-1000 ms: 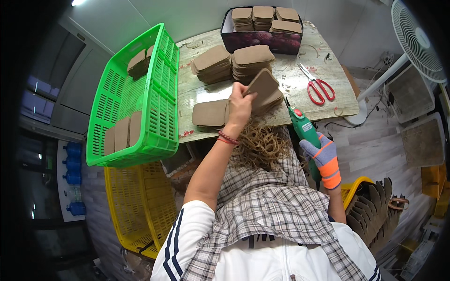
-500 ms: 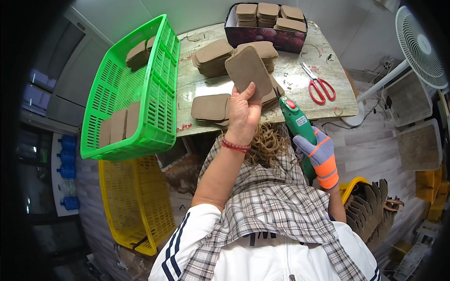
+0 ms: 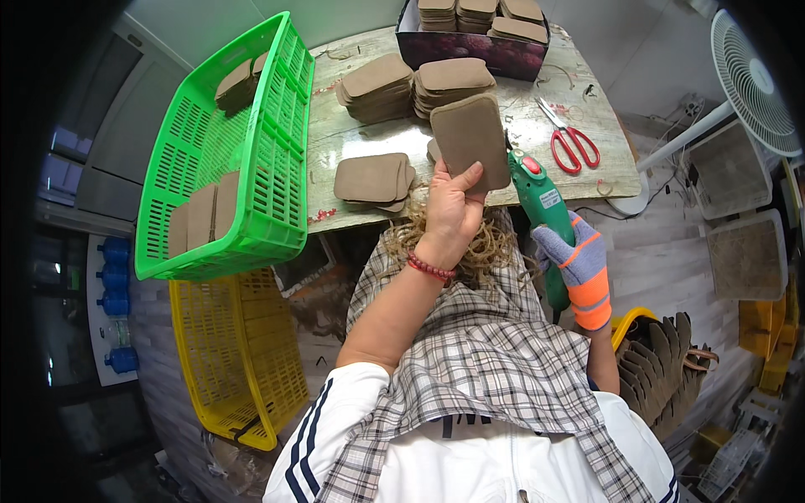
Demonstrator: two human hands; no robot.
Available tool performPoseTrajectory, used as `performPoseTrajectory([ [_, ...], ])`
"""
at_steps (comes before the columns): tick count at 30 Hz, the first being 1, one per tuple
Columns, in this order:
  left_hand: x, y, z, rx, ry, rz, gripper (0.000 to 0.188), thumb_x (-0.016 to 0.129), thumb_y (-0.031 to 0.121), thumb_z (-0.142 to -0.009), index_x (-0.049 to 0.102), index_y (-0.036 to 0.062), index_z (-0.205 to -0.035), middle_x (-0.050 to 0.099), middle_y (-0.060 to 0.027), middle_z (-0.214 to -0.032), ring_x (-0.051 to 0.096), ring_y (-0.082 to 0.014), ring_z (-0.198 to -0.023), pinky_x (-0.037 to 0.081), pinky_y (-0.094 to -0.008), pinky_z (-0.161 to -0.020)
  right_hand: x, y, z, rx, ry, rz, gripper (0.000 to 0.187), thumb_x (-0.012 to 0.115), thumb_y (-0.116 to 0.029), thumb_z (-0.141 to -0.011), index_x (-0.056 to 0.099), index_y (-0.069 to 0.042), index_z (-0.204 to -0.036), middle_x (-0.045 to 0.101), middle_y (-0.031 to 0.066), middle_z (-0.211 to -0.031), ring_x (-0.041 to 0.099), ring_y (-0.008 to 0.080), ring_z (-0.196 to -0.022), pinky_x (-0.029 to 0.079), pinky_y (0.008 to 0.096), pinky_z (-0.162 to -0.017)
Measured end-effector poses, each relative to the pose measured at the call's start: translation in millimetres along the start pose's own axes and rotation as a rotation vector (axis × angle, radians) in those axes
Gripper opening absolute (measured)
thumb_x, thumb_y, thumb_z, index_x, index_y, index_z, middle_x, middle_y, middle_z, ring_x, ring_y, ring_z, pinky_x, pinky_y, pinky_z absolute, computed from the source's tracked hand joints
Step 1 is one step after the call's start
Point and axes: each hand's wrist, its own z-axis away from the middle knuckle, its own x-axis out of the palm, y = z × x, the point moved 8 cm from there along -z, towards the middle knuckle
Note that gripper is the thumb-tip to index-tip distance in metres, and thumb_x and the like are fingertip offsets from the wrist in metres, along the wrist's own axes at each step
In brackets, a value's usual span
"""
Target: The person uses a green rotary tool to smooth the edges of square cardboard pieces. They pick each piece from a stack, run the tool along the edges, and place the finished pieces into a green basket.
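Note:
Held up in my left hand (image 3: 455,205) is a brown rounded rectangular pad (image 3: 471,138), gripped at its lower edge with the thumb on its face. My right hand (image 3: 579,264), in a grey and orange glove, is closed round a green handheld electric cutter (image 3: 537,197) with a red button. The cutter's tip is at the pad's right edge; whether it touches, I cannot tell. Below the pad, tan trimmed strips (image 3: 474,251) lie heaped on my plaid apron. A low stack of pads (image 3: 373,180) lies left of my left hand, and two taller stacks (image 3: 375,88) stand beyond.
Red-handled scissors (image 3: 574,149) lie on the table (image 3: 335,138) at right. A dark box (image 3: 474,54) of pads stands at the back. Left are a green crate (image 3: 277,189) with pads and a yellow crate (image 3: 260,360). A fan (image 3: 746,75) and more brown pieces (image 3: 662,369) are right.
My left hand has shifted right and slightly down with the pad, now more upright, its right edge nearer the cutter. The cutter has moved slightly right. The view has shifted a little.

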Motion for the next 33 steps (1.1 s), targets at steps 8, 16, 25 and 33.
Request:
performPoseTrajectory([
  [8, -12.6, 4.4, 14.4, -0.043, -0.071, -0.181, 0.039, 0.054, -0.013, -0.083, 0.053, 0.0053, -0.117, 0.061, -0.0084, -0.114, 0.061, -0.0206, -0.102, 0.051, -0.0347, -0.089, -9.0, -8.2, -2.0, -0.022, 0.013, 0.05, 0.027, 0.072, -0.015, -0.078, 0.062, 0.001, -0.097, 0.062, 0.0009, -0.07, 0.053, 0.0038, -0.056, 0.042, 0.02, -0.05],
  [16, -20.0, 75.3, -2.2, -0.118, -0.243, -0.601, 0.038, 0.057, -0.015, -0.078, 0.058, -0.0001, -0.113, 0.065, -0.0062, -0.104, 0.062, -0.0131, -0.092, 0.052, -0.0268, -0.082, -4.0, -7.3, 3.8, 0.051, -0.155, 0.122, 0.036, 0.075, -0.02, -0.077, 0.061, 0.001, -0.102, 0.062, 0.0012, -0.072, 0.054, 0.0042, -0.058, 0.044, 0.0205, -0.052],
  [25, -29.0, 89.5, 6.8, -0.372, -0.247, -0.94, 0.041, 0.058, -0.015, -0.075, 0.058, -0.0019, -0.114, 0.064, -0.0043, -0.103, 0.061, -0.0103, -0.09, 0.05, -0.0245, -0.081, 14.4, -8.3, 4.9, 0.003, -0.209, 0.242, 0.045, 0.076, -0.022, -0.075, 0.06, 0.001, -0.11, 0.064, 0.0009, -0.075, 0.055, 0.0041, -0.06, 0.045, 0.0203, -0.055],
  [33, -24.0, 91.2, 17.3, -0.346, -0.343, -1.165, 0.04, 0.062, -0.013, -0.072, 0.058, 0.0004, -0.109, 0.062, -0.0008, -0.097, 0.058, -0.0078, -0.088, 0.048, -0.0221, -0.079, 22.4, 0.8, 0.6, 0.083, -0.245, 0.165, 0.039, 0.075, -0.019, -0.076, 0.06, 0.001, -0.105, 0.061, 0.0004, -0.072, 0.053, 0.0039, -0.058, 0.043, 0.0197, -0.052],
])
